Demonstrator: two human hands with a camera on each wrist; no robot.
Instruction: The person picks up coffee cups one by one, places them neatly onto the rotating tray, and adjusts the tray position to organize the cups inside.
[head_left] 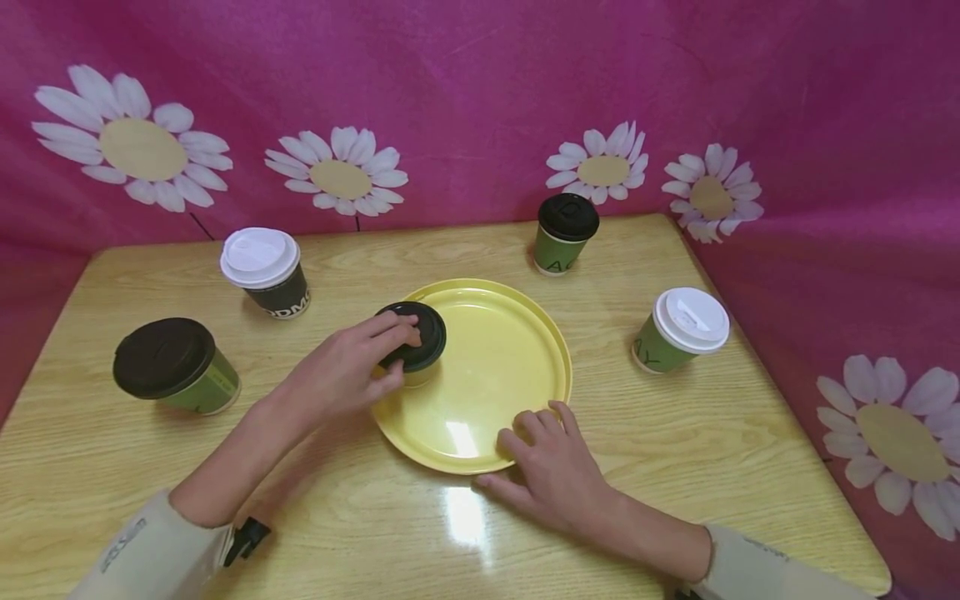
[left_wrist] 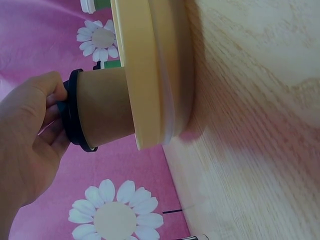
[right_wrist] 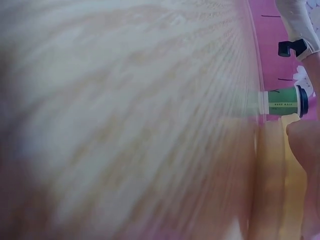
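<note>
A tan paper cup (left_wrist: 105, 102) with a black lid (head_left: 427, 337) stands upright at the left side of a round yellow tray (head_left: 480, 367). My left hand (head_left: 348, 367) grips this cup by its lid from above, fingers over the top and thumb at the near side. In the left wrist view the left hand (left_wrist: 30, 125) holds the lid's rim. My right hand (head_left: 558, 475) holds the tray's near right rim, fingers bent over the edge and thumb outside it, low by the tabletop. In the right wrist view only part of the right hand (right_wrist: 305, 145) shows, beside the tray wall (right_wrist: 270, 180).
Left of the tray stand a black-lidded green cup (head_left: 198, 379) and a white-lidded dark cup (head_left: 277, 287). A black-lidded green cup (head_left: 558, 250) is behind it, and a white-lidded green cup (head_left: 663, 342) to its right. A pink flowered cloth (head_left: 465, 108) hangs behind the wooden table (head_left: 322, 533).
</note>
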